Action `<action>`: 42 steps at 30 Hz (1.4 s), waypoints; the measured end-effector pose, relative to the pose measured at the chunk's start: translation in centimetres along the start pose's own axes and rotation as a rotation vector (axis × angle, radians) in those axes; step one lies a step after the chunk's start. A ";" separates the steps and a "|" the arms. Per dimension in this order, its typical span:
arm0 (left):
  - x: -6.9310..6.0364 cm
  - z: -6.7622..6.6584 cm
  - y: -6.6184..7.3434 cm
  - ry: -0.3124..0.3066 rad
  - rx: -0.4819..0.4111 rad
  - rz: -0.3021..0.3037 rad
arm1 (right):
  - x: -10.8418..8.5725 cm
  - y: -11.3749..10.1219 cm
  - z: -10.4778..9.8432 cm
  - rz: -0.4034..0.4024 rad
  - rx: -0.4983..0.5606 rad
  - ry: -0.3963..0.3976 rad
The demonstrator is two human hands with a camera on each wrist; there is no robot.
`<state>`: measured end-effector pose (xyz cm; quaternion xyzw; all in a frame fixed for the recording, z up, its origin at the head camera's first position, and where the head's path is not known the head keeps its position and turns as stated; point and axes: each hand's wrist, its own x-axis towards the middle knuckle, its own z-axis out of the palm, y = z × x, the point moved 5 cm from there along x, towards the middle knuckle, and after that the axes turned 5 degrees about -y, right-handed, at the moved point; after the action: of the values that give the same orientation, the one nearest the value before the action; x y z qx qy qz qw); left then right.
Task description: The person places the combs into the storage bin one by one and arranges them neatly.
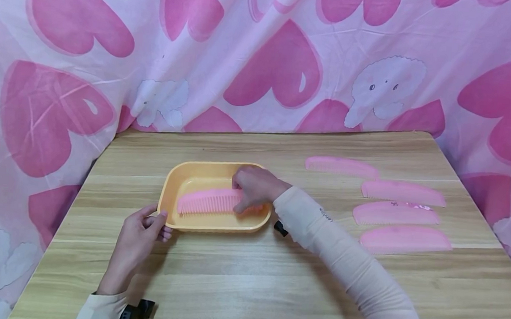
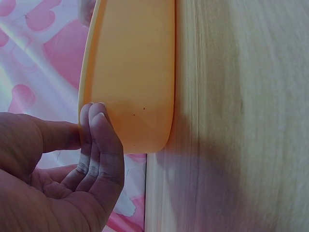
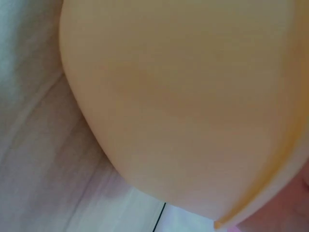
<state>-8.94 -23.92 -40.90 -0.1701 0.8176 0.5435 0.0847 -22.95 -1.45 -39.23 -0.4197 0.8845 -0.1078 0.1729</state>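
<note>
An orange-yellow basin (image 1: 214, 226) stands on the wooden table, with a pink comb (image 1: 209, 202) lying inside it. My left hand (image 1: 139, 235) pinches the basin's left front rim; in the left wrist view the thumb and fingers of the left hand (image 2: 72, 169) grip the edge of the basin (image 2: 135, 72). Reaching over the right rim, my right hand (image 1: 255, 187) has its thumb and fingers around the comb's right end. The right wrist view is mostly filled by the basin's outer wall (image 3: 183, 106), with a bit of the right hand (image 3: 285, 208) at the lower right corner.
On the right of the table (image 1: 236, 288) lie several more pink combs: one at the back (image 1: 341, 166), and others (image 1: 403, 192) in a column nearer the right edge. A pink curtain (image 1: 256, 39) with hearts hangs behind and beside the table.
</note>
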 end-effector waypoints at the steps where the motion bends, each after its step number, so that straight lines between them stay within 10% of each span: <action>1: 0.0 0.0 0.0 0.001 0.002 0.003 | 0.0 0.0 0.1 0.000 -0.001 0.000; 27: -0.1 0.2 0.0 0.000 0.004 -0.012 | -0.7 0.0 0.2 0.010 0.010 -0.030; 42: 0.0 0.1 -0.1 0.013 0.010 -0.008 | -3.8 0.7 -3.7 0.039 0.162 0.068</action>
<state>-8.89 -23.89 -40.98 -0.1763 0.8203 0.5379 0.0824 -22.71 2.17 -35.22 -0.3833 0.8862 -0.1896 0.1783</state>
